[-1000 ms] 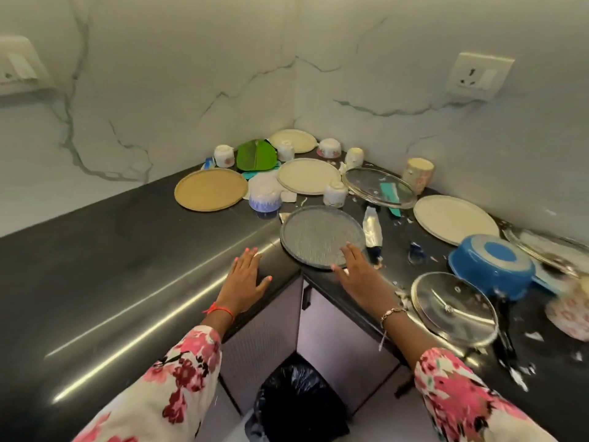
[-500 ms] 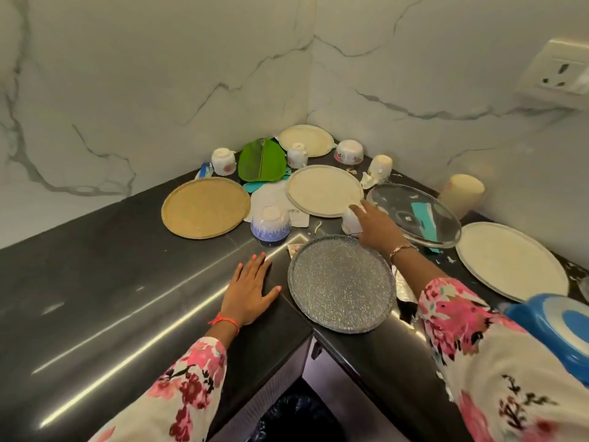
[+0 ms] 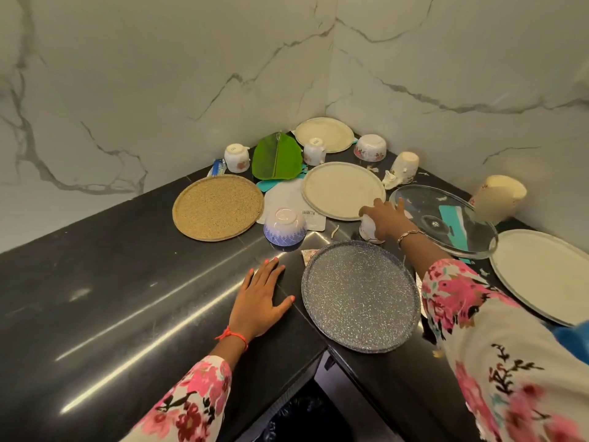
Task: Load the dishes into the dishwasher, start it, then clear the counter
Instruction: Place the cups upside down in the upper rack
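Dishes [image 3: 314,151] are lying all over the counter [image 3: 95,298], from its inner front corner to its back corner, where the 2 marble walls are meeting. Nearest, by the inner front corner, the grey plate [image 3: 360,295] is sitting flat, close to the front edge. Just left of it, the left hand [image 3: 259,298] is lying flat on the counter, fingers straight and spread, holding nothing. The right arm, in a floral sleeve [image 3: 478,330], is reaching over the grey plate's right side.

Just beyond the grey plate, the right hand [image 3: 387,218] is covering the cup [image 3: 369,231] from above, thumb and fingers curling down round it and gripping it. Left of the cup, the blue bowl [image 3: 284,229] is standing upside down on the near edge of a white sheet [image 3: 283,196]. Further left, the tan plate [image 3: 218,207] is lying flat.

Beyond the right hand, the cream plate [image 3: 342,189] is lying flat, its near rim right by the fingertips. To the hand's right, the glass lid [image 3: 446,224] is lying over a teal scrap. Past it, toward the counter's right end, 1 more plate [image 3: 545,272] is lying flat, and a tumbler [image 3: 497,197] is standing upside down by the right wall.

In the back corner, the leaf plate [image 3: 276,161], the far plate [image 3: 323,134], an upturned floral bowl [image 3: 370,147] and a tipped cup [image 3: 404,167] are crowding together.
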A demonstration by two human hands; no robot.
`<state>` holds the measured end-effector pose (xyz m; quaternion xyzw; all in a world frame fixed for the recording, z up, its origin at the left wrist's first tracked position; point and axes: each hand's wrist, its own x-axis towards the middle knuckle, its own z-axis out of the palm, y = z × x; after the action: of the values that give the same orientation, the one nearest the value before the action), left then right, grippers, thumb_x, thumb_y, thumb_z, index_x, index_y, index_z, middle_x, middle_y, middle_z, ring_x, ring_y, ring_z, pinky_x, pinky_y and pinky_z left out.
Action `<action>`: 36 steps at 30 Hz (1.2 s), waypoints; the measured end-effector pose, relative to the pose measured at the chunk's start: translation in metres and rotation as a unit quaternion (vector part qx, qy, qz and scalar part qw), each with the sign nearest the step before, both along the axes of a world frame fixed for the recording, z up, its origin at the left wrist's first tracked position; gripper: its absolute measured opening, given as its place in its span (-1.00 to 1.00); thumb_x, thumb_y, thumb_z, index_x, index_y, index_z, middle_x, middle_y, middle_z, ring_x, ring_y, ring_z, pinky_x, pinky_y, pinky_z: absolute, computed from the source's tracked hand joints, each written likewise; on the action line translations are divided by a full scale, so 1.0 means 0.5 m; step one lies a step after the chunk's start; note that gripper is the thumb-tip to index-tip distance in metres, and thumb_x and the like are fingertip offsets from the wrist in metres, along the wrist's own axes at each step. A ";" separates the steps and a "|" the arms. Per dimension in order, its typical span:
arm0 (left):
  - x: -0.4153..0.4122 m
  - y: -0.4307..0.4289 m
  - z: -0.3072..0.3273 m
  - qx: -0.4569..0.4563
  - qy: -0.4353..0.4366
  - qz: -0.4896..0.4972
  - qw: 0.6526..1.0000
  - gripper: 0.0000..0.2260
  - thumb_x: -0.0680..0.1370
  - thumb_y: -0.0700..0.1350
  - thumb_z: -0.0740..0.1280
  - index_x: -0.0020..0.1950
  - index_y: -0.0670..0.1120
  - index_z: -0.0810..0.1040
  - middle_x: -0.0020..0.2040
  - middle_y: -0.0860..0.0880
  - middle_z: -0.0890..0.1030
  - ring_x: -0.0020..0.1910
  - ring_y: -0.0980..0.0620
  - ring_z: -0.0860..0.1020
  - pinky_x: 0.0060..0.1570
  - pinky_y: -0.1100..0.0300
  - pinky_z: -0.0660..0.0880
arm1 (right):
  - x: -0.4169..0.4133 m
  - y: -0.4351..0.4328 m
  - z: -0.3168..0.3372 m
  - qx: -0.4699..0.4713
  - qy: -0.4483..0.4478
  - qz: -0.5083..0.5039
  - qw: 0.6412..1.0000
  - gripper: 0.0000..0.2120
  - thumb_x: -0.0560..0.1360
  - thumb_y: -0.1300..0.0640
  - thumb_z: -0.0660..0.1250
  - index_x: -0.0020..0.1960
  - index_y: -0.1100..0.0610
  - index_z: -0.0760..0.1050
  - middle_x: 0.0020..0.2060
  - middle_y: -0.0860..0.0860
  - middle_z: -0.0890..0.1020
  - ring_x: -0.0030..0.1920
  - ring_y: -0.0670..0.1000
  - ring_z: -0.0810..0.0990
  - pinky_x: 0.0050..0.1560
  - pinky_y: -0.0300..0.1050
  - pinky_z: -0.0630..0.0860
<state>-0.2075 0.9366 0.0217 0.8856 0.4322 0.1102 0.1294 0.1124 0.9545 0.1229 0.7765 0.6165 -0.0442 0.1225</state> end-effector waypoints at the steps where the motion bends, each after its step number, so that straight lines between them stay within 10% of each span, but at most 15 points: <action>1: 0.000 0.001 0.000 -0.001 0.000 0.001 1.000 -0.39 0.55 0.25 0.13 0.54 0.05 0.09 0.56 0.08 0.03 0.54 0.14 -0.08 0.49 0.12 -0.24 | 0.000 0.002 0.002 0.004 0.017 -0.004 1.000 -0.47 0.45 0.29 0.25 0.38 0.01 0.28 0.25 0.16 0.33 0.32 0.22 0.30 0.41 0.33 -0.10; 21: -0.047 -0.209 0.030 -0.055 0.036 0.039 0.997 -0.35 0.59 0.19 0.12 0.55 -0.11 0.01 0.57 -0.02 -0.07 0.55 0.03 -0.14 0.49 0.04 -0.23 | -0.200 -0.294 0.057 0.098 0.296 -0.035 0.949 -0.30 0.27 0.15 0.52 0.35 0.14 0.33 0.22 0.19 0.28 0.13 0.26 0.46 0.15 -0.03 0.41; 36: -0.316 -0.718 -0.080 -0.041 0.080 -0.102 0.991 -0.31 0.59 0.21 0.11 0.55 -0.12 -0.06 0.57 -0.07 -0.11 0.55 -0.03 -0.17 0.48 0.07 -0.27 | -0.561 -0.911 -0.066 0.083 0.248 -0.125 0.957 -0.32 0.28 0.10 0.50 0.34 0.07 0.31 0.17 0.16 0.44 0.15 0.21 0.47 0.12 -0.01 0.46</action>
<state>-0.3656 0.5777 -0.0184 0.9249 0.3528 0.0075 0.1412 -0.1683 0.4988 0.0898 0.8193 0.5270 -0.1994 -0.1059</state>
